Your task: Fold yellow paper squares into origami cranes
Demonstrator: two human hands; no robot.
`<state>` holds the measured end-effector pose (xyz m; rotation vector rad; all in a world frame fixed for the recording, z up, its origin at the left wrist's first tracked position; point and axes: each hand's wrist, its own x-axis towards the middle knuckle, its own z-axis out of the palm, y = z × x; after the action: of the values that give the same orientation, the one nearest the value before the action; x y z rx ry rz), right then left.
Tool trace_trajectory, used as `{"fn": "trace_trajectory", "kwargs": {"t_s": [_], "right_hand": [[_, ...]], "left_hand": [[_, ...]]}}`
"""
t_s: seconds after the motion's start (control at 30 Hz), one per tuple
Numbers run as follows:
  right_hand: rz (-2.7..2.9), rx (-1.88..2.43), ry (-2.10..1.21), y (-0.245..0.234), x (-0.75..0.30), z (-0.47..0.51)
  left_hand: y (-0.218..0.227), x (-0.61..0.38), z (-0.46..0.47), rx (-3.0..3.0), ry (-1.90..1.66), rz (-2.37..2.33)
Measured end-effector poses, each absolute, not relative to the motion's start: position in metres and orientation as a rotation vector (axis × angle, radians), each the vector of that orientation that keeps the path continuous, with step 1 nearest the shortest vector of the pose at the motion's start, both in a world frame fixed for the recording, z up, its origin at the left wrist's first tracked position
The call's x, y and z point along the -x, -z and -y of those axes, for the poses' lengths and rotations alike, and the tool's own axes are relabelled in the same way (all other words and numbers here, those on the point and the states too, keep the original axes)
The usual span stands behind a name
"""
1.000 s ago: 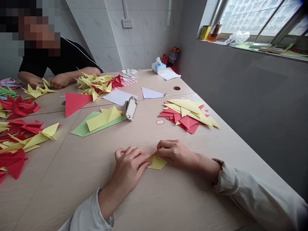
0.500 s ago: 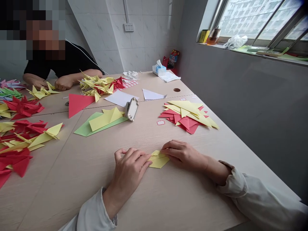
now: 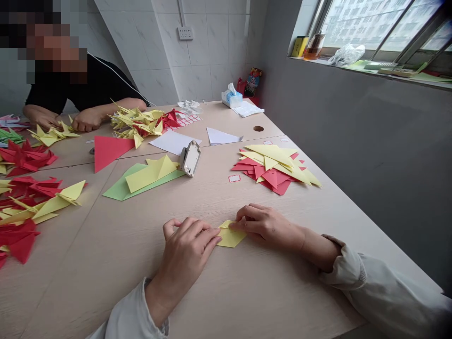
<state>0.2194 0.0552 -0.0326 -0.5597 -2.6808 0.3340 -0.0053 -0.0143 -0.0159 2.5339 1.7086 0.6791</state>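
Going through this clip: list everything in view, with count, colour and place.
folded paper: one, yellow, between the hands on the table
paper triangle pile: many pieces, red and yellow, right of centre
paper cranes: many, mostly red and yellow, far end and left side
green sheet: one, green, centre, under yellow paper
red triangle: one, red, beyond the green sheet
white sheets: two, white, far centre
plastic tool: one, grey-white, kind unclear, beside the green sheet
tissue box: one, white and blue, far end
co-worker: one, black shirt, far left
left hand: one, against the paper's left side
right hand: one, fingers on the paper
sleeves: two, off-white, at both wrists
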Motion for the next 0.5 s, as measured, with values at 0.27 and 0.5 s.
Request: {"fn": "trace_trajectory", "kwargs": {"t_s": [0.27,0.5], "right_hand": [[2.67,0.565,-0.369,0.0328,-0.2185,-0.0552],[2.624,0.606,-0.371,0.0333,-0.2166,-0.0544]], "left_hand": [[0.0184,0.0035,0.0138,-2.599,-0.61,-1.71],[0.013,0.0023,0.0157,-2.593,-0.534,-1.727]]}}
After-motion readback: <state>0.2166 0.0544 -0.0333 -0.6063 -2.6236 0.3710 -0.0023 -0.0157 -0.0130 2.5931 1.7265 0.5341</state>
